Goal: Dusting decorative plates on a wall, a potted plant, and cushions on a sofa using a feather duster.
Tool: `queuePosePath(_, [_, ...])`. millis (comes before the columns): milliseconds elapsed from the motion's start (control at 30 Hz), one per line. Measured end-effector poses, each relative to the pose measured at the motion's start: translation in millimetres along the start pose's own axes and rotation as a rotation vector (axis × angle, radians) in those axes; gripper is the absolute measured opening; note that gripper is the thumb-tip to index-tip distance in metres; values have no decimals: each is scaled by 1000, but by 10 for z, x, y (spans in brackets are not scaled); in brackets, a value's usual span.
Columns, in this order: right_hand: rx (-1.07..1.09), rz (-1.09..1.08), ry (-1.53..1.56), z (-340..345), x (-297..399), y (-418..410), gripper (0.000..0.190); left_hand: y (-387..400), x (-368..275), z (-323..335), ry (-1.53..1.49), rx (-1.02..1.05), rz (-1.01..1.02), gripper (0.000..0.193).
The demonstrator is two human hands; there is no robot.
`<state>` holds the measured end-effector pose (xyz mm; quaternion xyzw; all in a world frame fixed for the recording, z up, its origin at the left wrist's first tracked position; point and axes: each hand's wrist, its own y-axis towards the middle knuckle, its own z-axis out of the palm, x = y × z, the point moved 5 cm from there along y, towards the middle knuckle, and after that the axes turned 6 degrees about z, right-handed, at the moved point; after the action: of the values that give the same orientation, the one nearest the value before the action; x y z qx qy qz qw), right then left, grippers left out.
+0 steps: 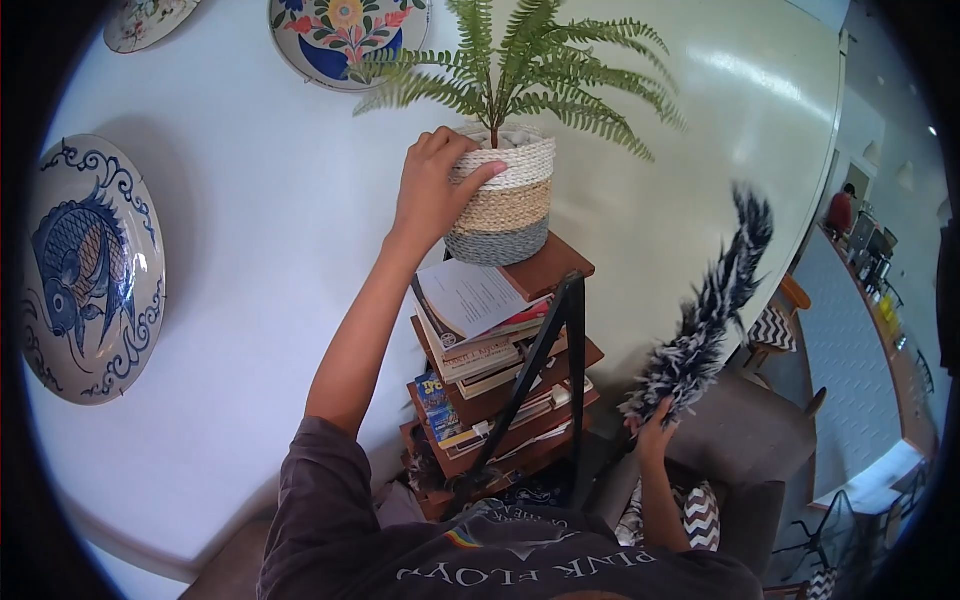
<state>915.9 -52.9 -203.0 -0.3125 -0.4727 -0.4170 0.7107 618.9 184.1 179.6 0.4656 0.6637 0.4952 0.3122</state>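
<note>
My left hand (431,184) grips the rim of a woven basket planter (501,206), thumb outside and fingers over the edge. The basket is banded white, tan and grey, and a green fern (517,82) grows from it above pale stones. Its base is at the top board (559,262) of a brown shelf; whether it rests or is slightly raised, I cannot tell. Beside it lies a printed sheet (472,292) on stacked books (487,367). Low on the right, my right hand (656,435) holds a fluffy black-and-white duster (694,337), which points upward, apart from the plant.
Decorative plates hang on the white wall, including a blue fish plate (94,270) and a floral plate (349,37). The shelf's black frame (576,337) rises in front of the books. A grey armchair (739,427) stands right. Farther off, a person (840,210) is at a counter (855,375).
</note>
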Motion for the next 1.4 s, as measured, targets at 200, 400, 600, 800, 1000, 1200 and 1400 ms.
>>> queuePosePath(200, [133, -26, -142, -90, -77, 162, 53, 58, -269, 192, 203, -73, 74, 31])
queuePosePath(400, [182, -41, -72, 71, 116, 118, 53, 84, -466, 350, 329, -130, 69, 25])
queuePosePath(600, [140, 28, -51, 129, 43, 94, 55, 160, -514, 507, 355, -161, 44, 22])
queuePosePath(800, [188, 20, -75, 191, 16, 138, 53, 232, -573, 663, 422, -181, 46, 20])
queuePosePath(1000, [195, 41, -54, 230, 31, 87, 52, 326, -636, 895, 531, -148, -7, 19])
queuePosePath(1200, [239, 55, -21, 291, 58, 39, 52, 444, -692, 1118, 624, -118, -94, 18])
queuePosePath(1400, [256, 62, -22, 385, -3, 100, 55, 451, -770, 1146, 684, -40, -69, 13])
